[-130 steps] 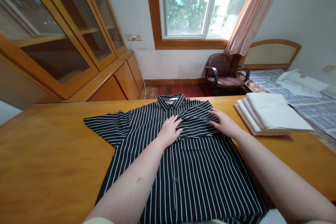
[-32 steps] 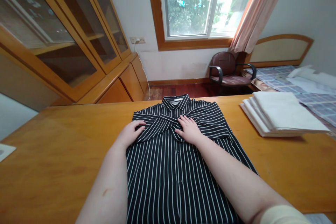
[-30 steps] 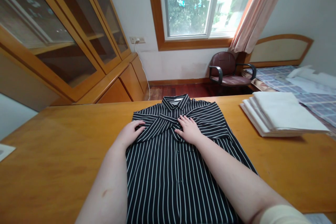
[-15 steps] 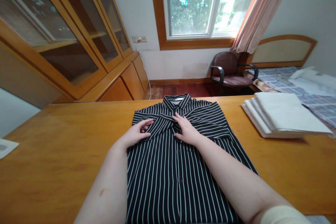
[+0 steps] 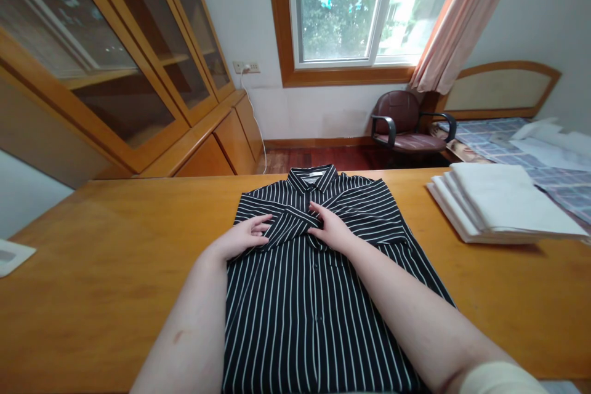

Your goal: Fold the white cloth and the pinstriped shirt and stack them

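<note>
At the far left a white flat object lay at the edge of the wooden table, and beyond it stood a cabinet with glass doors. Next came a white cable, hanging from a wall socket. The left hand was on the folded-in sleeve at the shirt's left side, its fingers loosely curled, the thumb held apart from them; whether any cloth was caught beneath the fingertips, I could not tell. The black-and-white striped shirt lay front up in the middle of the table, its collar by the far edge and both sleeves turned inward across the chest. The right hand was at the chest where the sleeves met, fingers slightly bent, thumb well parted from the forefinger, with no clear grip on the fabric. Behind were a window and a maroon chair, then a pink curtain. On the right, a stack of white folded sheets rested on the table, near a bed with a checked cover
</note>
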Demonstrator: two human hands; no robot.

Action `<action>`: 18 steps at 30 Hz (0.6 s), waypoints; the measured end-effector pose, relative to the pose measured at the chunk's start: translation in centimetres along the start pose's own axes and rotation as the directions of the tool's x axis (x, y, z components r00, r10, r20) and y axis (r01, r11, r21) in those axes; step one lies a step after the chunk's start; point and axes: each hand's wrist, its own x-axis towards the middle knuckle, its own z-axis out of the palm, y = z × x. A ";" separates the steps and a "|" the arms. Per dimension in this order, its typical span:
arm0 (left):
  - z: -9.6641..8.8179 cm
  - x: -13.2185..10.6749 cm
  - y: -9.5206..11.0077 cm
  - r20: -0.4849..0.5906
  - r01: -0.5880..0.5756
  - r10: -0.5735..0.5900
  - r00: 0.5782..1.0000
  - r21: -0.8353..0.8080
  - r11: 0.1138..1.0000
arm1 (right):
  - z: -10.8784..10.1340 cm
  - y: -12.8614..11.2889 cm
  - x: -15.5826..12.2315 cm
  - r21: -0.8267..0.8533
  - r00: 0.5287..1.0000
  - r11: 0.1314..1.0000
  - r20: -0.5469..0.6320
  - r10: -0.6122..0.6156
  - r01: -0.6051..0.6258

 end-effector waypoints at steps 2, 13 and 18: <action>0.0 -0.2 0.2 0.107 -0.035 0.030 0.994 0.049 0.998 | 0.1 0.2 0.0 0.001 1.000 1.000 0.008 0.003 -0.003; -0.2 -1.0 0.6 0.276 0.017 -0.013 0.961 -0.011 1.000 | 0.1 0.2 0.2 0.085 0.995 0.991 -0.027 -0.096 0.098; -0.9 0.1 0.0 -0.212 -0.098 0.114 0.971 0.082 0.992 | -0.1 0.0 0.2 0.011 0.958 0.963 -0.104 -0.268 0.271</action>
